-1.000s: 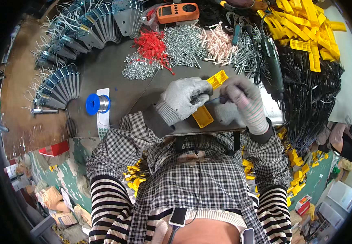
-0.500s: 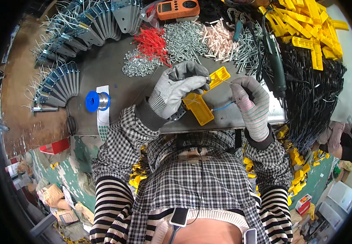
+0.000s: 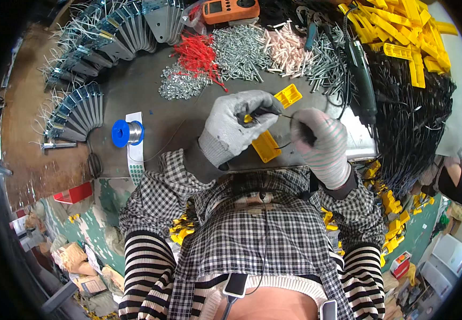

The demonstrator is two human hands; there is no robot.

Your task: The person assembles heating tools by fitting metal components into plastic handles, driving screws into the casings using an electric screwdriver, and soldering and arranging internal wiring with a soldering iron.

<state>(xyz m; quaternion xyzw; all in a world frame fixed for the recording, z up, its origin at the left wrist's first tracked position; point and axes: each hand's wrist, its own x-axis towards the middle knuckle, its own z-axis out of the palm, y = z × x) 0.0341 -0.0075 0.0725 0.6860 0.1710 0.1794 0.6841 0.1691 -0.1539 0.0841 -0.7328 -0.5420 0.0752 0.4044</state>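
Two gloved hands met over the middle of the grey desk (image 3: pixel 151 101) in the head view. The left hand (image 3: pixel 236 125) had its fingers curled and pinched around a small yellow plastic housing (image 3: pixel 248 118), most of it buried in the glove. The right hand (image 3: pixel 319 141) was closed around a dark-handled tool (image 3: pixel 301 130), its thin tip reaching toward the housing; a black wire (image 3: pixel 281 145) looped below. A second yellow housing (image 3: pixel 266 146) lay flat on the desk just under the hands, a third (image 3: pixel 288 96) just above them.

Judging from this, the work wanted a steady left pinch and a light, short touch of the tip, with the wrists braced near the desk edge.

Whether the tip actually touched the housing could not be told. The tool's kind was unclear, the glove hiding its body. Farther off sat a blue spool (image 3: pixel 127 132), a heap of red wires (image 3: pixel 198 56) and piled screws (image 3: pixel 241 50).
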